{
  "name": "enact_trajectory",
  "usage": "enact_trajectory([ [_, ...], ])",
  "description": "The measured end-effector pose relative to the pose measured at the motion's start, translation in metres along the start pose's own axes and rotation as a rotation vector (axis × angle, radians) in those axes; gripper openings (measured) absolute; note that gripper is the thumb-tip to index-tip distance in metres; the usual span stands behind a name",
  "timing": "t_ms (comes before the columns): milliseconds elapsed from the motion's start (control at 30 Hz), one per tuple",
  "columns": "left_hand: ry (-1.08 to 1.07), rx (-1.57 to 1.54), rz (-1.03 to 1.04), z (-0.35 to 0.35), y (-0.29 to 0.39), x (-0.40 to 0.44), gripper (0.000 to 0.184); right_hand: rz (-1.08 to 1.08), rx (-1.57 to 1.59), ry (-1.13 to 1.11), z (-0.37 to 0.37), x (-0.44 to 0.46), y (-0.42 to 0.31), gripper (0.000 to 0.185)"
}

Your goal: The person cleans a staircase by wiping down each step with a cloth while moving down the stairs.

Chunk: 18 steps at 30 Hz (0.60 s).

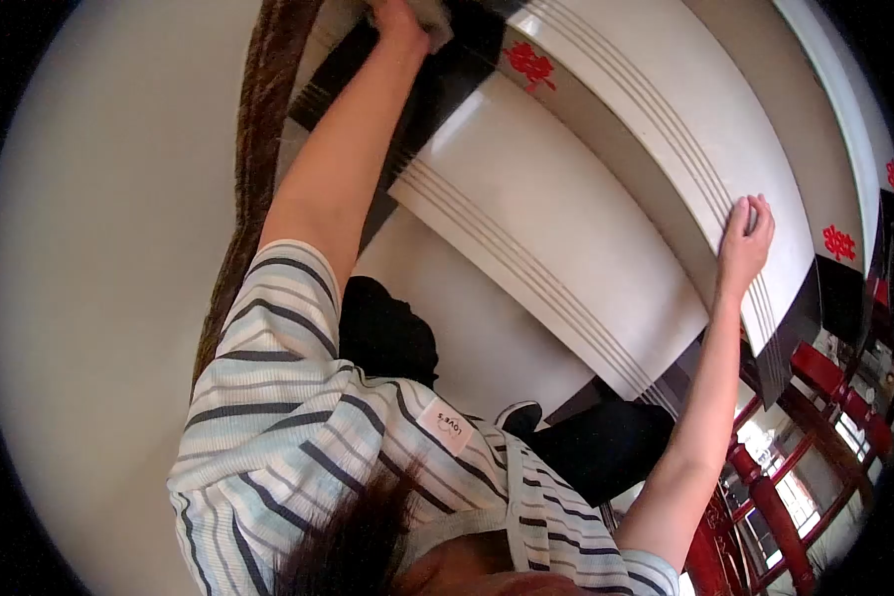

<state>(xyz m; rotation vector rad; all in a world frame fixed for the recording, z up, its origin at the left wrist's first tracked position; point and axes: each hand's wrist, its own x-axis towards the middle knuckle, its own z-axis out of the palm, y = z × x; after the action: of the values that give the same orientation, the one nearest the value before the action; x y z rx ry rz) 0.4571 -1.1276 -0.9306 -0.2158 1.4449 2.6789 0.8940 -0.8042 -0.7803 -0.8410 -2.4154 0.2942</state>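
Observation:
At the top left, my left arm reaches up to a dark stair border beside the wall. My left hand (pixel 399 22) is closed on a greyish cloth (pixel 432 22), partly cut off by the frame edge and blurred. To the right, my right hand (pixel 748 238) rests on a pale stair step (pixel 666 99) near its grooved front edge, fingers loosely bent and nothing visible in them. Below that step lies another pale step (pixel 556 209) with grooved lines. My knees in black trousers (pixel 596 447) and part of a shoe (pixel 520 417) are below.
A plain pale wall (pixel 109 248) fills the left side, edged by a dark brown skirting strip (pixel 258 129). Red character decorations (pixel 531 66) mark the stair risers. Dark red railing posts (pixel 770 502) stand at the lower right.

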Motion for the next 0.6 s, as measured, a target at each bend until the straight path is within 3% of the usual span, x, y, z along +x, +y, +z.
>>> enact_trajectory([
  [33,-0.196,-0.122,0.106,-0.034,-0.061,0.055,0.044,-0.018,-0.006,0.002,0.000,0.001,0.002,0.030],
  [67,-0.109,0.018,0.098,-0.019,-0.067,0.029,0.049,-0.039,-0.021,0.004,0.000,0.001,0.005,0.029],
  [167,-0.061,0.242,-0.040,0.042,-0.007,-0.127,0.055,0.008,0.018,0.005,-0.003,0.000,-0.004,0.030],
  [200,-0.087,0.305,-0.060,0.047,-0.008,-0.145,0.055,-0.001,0.017,0.007,-0.002,0.001,-0.002,0.029],
  [233,-0.112,0.367,-0.080,0.046,-0.011,-0.155,0.055,0.006,0.022,0.012,0.000,0.000,-0.001,0.029],
  [267,-0.277,0.207,-0.071,0.043,-0.013,-0.160,0.055,-0.005,0.018,0.015,0.000,0.000,-0.001,0.030],
  [300,-0.282,0.208,-0.069,0.039,-0.012,-0.163,0.055,-0.019,0.012,0.020,0.000,0.001,-0.001,0.030],
  [367,-0.253,0.483,-0.044,0.032,-0.008,-0.164,0.053,-0.012,0.003,0.026,-0.001,0.001,-0.002,0.030],
  [400,-0.368,0.634,0.033,0.020,0.004,-0.160,0.050,-0.006,-0.003,0.023,-0.001,0.000,-0.004,0.030],
  [500,-0.460,0.870,-0.009,0.009,0.020,-0.174,0.038,-0.002,-0.005,0.018,-0.003,0.000,-0.006,0.031],
  [533,-0.471,0.877,-0.010,0.008,0.022,-0.184,0.038,-0.016,-0.011,0.022,-0.001,0.001,-0.003,0.031],
  [600,-0.707,0.863,-0.195,0.012,0.023,-0.212,0.053,-0.033,-0.031,0.056,0.001,0.001,0.001,0.031],
])
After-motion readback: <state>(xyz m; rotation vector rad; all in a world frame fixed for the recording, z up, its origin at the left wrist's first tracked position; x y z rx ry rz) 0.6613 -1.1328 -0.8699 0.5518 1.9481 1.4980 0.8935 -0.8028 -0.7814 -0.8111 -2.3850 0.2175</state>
